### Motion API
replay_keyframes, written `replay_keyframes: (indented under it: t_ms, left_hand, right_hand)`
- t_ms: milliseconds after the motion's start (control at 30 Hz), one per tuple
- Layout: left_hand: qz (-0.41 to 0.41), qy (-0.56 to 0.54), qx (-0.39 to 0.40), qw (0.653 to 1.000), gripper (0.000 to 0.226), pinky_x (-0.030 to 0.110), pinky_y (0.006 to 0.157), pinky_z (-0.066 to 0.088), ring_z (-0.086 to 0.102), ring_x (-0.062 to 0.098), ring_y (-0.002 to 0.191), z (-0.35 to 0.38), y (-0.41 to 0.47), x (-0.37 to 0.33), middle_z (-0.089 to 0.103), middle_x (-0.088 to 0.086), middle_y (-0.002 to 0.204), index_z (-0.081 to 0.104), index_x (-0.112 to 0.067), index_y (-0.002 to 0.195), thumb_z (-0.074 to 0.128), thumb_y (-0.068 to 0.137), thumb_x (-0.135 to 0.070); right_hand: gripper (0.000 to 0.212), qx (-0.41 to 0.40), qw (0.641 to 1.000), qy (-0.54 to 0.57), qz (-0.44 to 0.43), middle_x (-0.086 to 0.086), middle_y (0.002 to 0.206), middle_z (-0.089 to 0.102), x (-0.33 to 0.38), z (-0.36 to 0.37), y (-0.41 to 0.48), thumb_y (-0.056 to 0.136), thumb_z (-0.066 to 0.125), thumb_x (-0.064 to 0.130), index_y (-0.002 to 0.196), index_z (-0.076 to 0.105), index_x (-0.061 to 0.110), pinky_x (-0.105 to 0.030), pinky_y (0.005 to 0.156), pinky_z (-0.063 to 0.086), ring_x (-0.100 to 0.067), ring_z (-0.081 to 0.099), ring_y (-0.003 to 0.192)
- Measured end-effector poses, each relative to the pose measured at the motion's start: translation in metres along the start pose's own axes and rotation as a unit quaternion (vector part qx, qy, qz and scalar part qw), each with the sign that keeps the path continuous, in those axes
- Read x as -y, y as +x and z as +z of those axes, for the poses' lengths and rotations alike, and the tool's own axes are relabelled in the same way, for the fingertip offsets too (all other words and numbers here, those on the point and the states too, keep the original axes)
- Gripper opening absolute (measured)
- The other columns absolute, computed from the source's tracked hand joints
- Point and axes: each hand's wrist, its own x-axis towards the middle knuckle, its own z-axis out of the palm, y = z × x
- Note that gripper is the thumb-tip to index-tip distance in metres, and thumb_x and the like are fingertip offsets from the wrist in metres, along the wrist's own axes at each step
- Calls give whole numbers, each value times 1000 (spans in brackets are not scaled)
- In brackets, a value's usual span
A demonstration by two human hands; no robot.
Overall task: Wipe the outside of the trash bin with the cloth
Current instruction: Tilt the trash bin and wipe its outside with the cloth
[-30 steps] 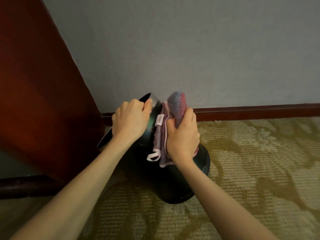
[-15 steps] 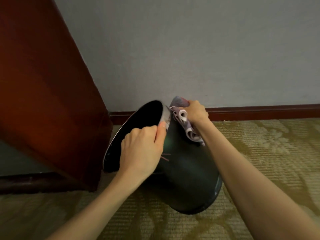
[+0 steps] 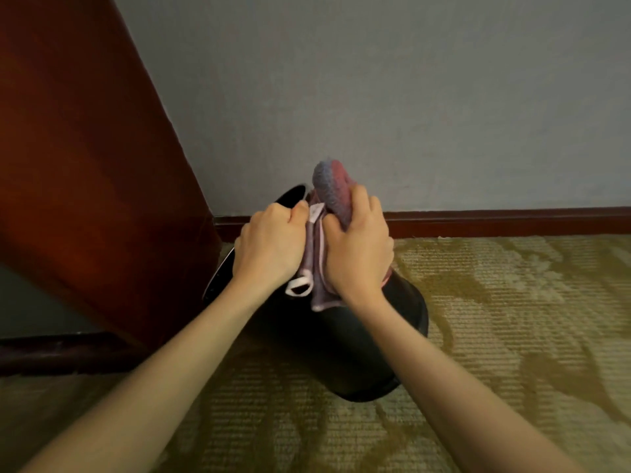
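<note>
L grip (image 3: 271, 249) on rim; trash bin (image 3: 358, 353) tilted, mouth up-left.

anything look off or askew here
Only the bin: it's tipped on the carpet, mouth toward the wooden panel. The left hand grips its rim while the right hand presses the cloth on its side. Nothing spilled or damaged.

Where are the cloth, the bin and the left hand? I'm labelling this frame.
cloth (image 3: 333, 189): head view, bunched top end.
bin (image 3: 345, 349): head view, dark outer wall.
left hand (image 3: 273, 247): head view, back of hand.
</note>
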Motion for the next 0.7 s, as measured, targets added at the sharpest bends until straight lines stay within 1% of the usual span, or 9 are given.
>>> replay_keyframes:
  t_ms: [33,100,167,233,300,433,500,567,700]
  left_hand:
    - [4,-1,5,1000,49,38,67,34,56,43,90,1,3,0,64,19,89,60,-13,71,34,93,-47]
    - [19,-2,11,1000,50,39,67,37,56,41,85,2,4,-1,63,17,85,61,-12,70,33,93,-47]
    - [33,-6,7,999,51,38,65,34,52,35,75,1,0,0,56,10,71,55,-12,62,34,94,-46]
    - [49,-12,3,999,53,37,63,32,47,32,68,-2,-6,2,47,4,61,45,-12,53,35,94,-43]
    - [78,-14,0,997,54,38,60,33,50,33,64,-5,-15,5,45,4,54,38,-15,47,35,95,-40]
    - [129,-11,10,991,56,37,50,32,46,26,50,-8,-31,7,41,0,47,35,-17,46,31,96,-42]
    - [136,-8,13,991,57,36,49,32,46,25,49,-7,-29,8,42,1,47,39,-16,47,30,96,-43]
    - [135,-8,8,991,58,35,50,27,43,24,47,-8,-24,9,39,1,45,36,-15,46,32,97,-41]
    - [121,4,-15,993,58,31,47,21,40,19,43,-9,-12,17,36,-1,43,32,-15,44,36,97,-41]
  right_hand:
    - [25,-5,1000,3,0,-4,98,53,0,0,-2,85,53,31,106,48,21,-40,62,43,-31,56,77]
    - [25,-9,1000,14,11,-4,97,55,-3,-1,1,85,54,32,106,50,20,-37,62,41,-30,57,78]
    - [22,6,999,24,26,-3,91,58,-8,-3,10,83,54,33,100,52,20,-34,62,37,-28,56,76]
    - [20,52,996,33,62,-3,87,62,-12,-2,25,81,55,36,95,53,22,-37,65,42,-30,57,76]
    - [18,118,986,45,112,-4,88,65,-20,2,44,80,56,36,94,57,23,-40,72,49,-31,61,80]
    - [22,208,959,75,178,-10,95,69,-42,8,72,79,59,31,97,66,20,-44,83,53,-31,65,90]
    - [24,214,956,79,187,-10,93,70,-52,11,73,79,61,31,98,67,18,-43,82,54,-29,66,89]
    - [26,205,955,81,199,-8,91,70,-61,13,72,78,62,34,97,68,18,-42,82,54,-27,66,86]
    - [35,197,954,33,225,-10,101,69,-85,7,59,78,60,37,108,66,21,-36,81,50,-31,63,94]
